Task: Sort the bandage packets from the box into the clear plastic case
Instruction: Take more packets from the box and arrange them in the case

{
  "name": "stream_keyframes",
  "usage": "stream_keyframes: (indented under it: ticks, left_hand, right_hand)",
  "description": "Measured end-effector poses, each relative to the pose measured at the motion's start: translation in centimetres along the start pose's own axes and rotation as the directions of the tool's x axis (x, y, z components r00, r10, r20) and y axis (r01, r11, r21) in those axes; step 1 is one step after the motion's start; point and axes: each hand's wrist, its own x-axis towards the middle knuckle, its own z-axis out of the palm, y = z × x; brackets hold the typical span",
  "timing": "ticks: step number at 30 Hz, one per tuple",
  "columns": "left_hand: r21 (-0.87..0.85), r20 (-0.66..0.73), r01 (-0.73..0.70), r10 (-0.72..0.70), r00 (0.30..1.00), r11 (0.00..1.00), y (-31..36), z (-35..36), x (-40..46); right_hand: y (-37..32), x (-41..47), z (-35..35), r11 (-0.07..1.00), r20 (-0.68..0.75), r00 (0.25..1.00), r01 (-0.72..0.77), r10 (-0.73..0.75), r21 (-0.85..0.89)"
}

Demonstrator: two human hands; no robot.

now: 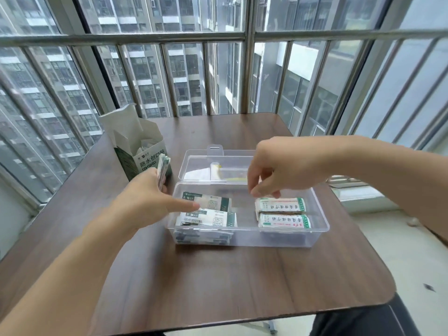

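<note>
Left hand [148, 195] gripped a stack of bandage packets [163, 171] at the clear plastic case's [320, 221] left rim, thumb extended; right hand [274, 175], fingers loosely curled, empty, hovered above gauze rolls [281, 205].

— What colour is the rounded wooden table [218, 275]?

— Dark brown, streaked with a paler grain.

— The open cardboard box [143, 154]?

— Dark green and white outside, dark print on the white panel, plain white flaps.

— The flat bandage packets [206, 214] in the clear plastic case [320, 224]?

— White with dark green bands and a small square code.

— And the two paper-wrapped rolls [282, 213]?

— White, green at the ends, dark lettering, a red mark on the nearer one.
</note>
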Motion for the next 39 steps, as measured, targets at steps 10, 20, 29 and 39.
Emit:
stream_keyframes:
  ticks: [10,20,29,39]
  left_hand:
    - [-0.427,0.485,0.132,0.104,0.868,0.895,8.3,7.4,-1.2]
    - [-0.247,0.624,0.02,0.143,0.768,0.969,9.8,8.2,-0.6]
    - [-0.215,0.683,-0.002,0.152,0.715,0.977,9.6,8.0,-0.5]
    - [-0.259,0.671,0.023,0.163,0.723,0.966,8.8,8.0,-0.5]
  right_hand:
    - [3.6,-5.0,1.8,0.878,-0.413,0.903,0.29,-0.119,0.381]
    - [5.9,-5.8,3.6,0.972,-0.445,0.882,0.216,-0.157,0.086]
    - [5.2,-4.3,4.1,0.965,-0.488,0.833,0.25,-0.259,-0.084]
    - [4.8,-3.4,5.2,0.993,-0.47,0.875,0.081,-0.114,-0.09]
